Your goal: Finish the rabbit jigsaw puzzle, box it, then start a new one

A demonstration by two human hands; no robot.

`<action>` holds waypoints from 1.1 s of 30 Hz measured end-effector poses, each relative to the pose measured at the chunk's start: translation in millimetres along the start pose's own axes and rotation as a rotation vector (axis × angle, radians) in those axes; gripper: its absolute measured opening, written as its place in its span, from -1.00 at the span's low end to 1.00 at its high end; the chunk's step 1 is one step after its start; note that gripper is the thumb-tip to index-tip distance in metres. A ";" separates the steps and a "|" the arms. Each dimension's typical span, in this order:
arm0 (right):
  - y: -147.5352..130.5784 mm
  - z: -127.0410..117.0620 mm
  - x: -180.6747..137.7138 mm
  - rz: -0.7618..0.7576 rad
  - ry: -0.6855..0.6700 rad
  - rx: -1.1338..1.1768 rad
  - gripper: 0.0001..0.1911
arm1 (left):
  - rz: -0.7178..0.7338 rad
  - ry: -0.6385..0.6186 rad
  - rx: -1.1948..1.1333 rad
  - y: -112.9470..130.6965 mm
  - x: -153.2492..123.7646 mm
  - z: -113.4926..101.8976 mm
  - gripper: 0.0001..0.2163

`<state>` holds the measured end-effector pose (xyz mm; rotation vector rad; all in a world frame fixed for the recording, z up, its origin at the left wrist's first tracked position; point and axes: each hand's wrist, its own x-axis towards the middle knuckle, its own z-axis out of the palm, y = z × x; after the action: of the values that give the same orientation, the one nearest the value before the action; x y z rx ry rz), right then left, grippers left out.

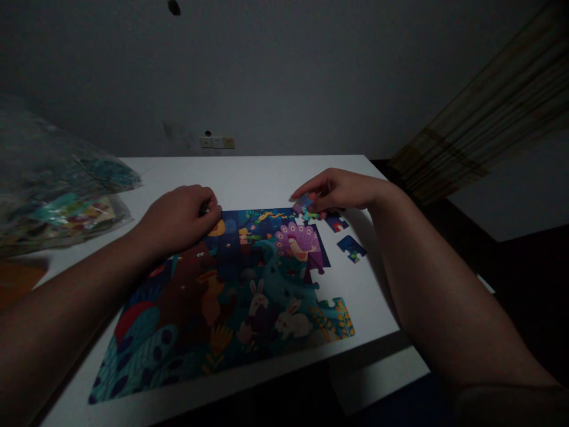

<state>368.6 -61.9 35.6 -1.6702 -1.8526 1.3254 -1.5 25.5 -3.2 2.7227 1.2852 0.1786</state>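
Observation:
A jigsaw puzzle (249, 267) with animals in a dark blue forest lies nearly whole on the white table, with a gap along its right side. My right hand (342, 190) pinches a purple and blue puzzle piece (303, 204) between thumb and fingers at the top right edge of the puzzle. Just below that hand is a loose puzzle piece (338, 223) with a red patch. Another loose dark blue piece (351, 248) lies nearer to me. My left hand (182, 213) rests with curled fingers at the puzzle's upper left corner, nothing visible in it.
Clear plastic bags (75, 201) with colourful contents sit on the left of the white table (249, 178). An orange item (20, 279) lies below them, partly cut off. Behind the table is a wall with sockets (217, 142); a curtain (462, 136) hangs at the right.

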 end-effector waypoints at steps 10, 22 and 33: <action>0.8 1.4 1.5 0.007 -0.009 0.018 -0.66 | 0.001 0.007 -0.029 2.1 -1.3 -1.6 -0.71; 0.8 2.2 2.4 -0.001 0.009 -0.057 -0.70 | 0.004 0.000 -0.012 1.2 -1.1 -1.4 -0.70; -43.9 4.4 -29.3 -0.113 0.066 -0.113 -0.56 | -0.025 -0.009 0.011 2.7 -0.9 -2.0 -0.64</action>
<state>346.3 -85.3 77.6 -1.6163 -1.9840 1.1264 -0.4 23.2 -0.9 2.7120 1.3218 0.1573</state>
